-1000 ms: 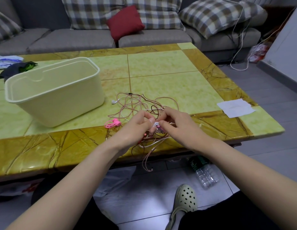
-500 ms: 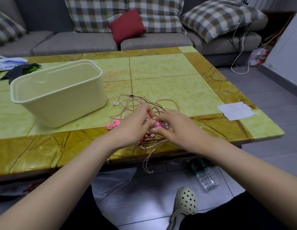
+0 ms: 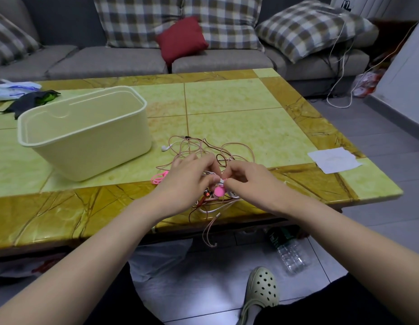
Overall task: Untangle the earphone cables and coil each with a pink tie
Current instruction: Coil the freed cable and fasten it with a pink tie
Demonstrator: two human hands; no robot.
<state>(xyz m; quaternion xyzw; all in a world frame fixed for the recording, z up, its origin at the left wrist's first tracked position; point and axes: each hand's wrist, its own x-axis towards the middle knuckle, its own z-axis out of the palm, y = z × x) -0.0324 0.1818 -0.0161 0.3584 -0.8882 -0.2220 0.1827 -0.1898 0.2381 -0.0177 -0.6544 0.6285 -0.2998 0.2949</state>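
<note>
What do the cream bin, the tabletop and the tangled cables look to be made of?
The cream rectangular bin: moulded plastic, matte, with a rolled rim and seamless walls. The yellow-green tiled tabletop: polished stone or stone-look tile, glossy, veined, reflecting light; which, I cannot tell. The tangled pink and white earphone cables: thin rubbery-coated wire, lying in limp loops.

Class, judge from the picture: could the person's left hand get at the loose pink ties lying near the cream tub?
Probably yes. The loose pink ties lie uncovered on the table right beside the left hand, nothing between. But that hand is pinching the earphone cables, so it must let go first.
</note>
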